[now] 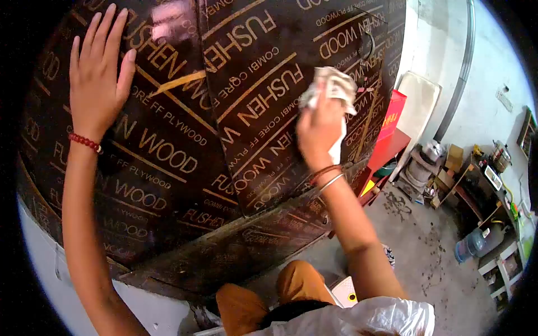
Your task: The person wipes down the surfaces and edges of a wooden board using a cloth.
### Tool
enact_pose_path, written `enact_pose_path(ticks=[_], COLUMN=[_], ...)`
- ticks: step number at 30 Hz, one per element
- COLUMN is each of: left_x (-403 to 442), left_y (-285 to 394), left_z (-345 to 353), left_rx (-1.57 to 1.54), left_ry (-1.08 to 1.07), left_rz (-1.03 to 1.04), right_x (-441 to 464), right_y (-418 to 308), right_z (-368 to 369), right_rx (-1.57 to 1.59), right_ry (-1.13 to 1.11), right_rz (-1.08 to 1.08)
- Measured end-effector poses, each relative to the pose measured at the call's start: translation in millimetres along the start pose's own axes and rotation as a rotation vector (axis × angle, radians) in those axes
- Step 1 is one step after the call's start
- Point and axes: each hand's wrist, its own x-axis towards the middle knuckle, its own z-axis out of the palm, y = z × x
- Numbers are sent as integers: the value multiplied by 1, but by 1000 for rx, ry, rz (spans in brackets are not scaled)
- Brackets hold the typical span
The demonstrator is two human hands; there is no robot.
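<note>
In front of me stands a dark brown plywood cabinet front point(168, 137) printed with gold "FUSHEN WOOD" lettering. My left hand point(101, 73) lies flat on its upper left part, fingers stretched out, with a red bead bracelet at the wrist. Toward the right side, my right hand point(322, 126) is closed on a whitish crumpled cloth point(340, 89) and presses it against the plywood. The fingers of that hand are slightly blurred and partly covered by the cloth. A dark curved handle point(368, 46) sits on the panel up and to the right of the cloth.
A plywood ledge point(241, 246) runs below the panels, above my knees. At the right are a red cabinet point(386, 151), a pale board point(420, 103) leaning on the wall, a cluttered shelf point(476, 190) and a blue water bottle point(471, 245) on the concrete floor.
</note>
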Motion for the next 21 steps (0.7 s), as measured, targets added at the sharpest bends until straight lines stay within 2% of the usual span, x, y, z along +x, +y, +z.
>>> enact_pose_path(ticks=[2, 4, 7, 8, 10, 13, 15, 19, 21], left_x=[-3, -1, -1, -1, 1, -2, -11, -26, -23], left_y=[-4, -9, -19, -25, -28, -32, -40, -55, -62], left_z=[2, 6, 12, 15, 13, 18, 21, 31, 34], left_rx=[4, 10, -16, -36, -12, -93, -54, 55, 48], left_ry=[-10, -2, 13, 21, 4, -18, -69, -117, -125], left_rz=[5, 21, 71, 102, 130, 129, 143, 194, 172], right_x=[-14, -22, -44, -43, -45, -45, -48, -52, -58], right_y=[-47, -77, -104, -100, -81, -31, 8, 108, 161], right_z=[-9, -8, -10, -8, 1, 4, 2, 17, 23], right_rx=[9, 188, 329, 387, 466, 362, 201, -155, -211], right_ry=[-63, 21, -58, 9, 78, 46, -52, 108, 78], right_rz=[-62, -230, -248, -275, -282, -189, -55, -6, 147])
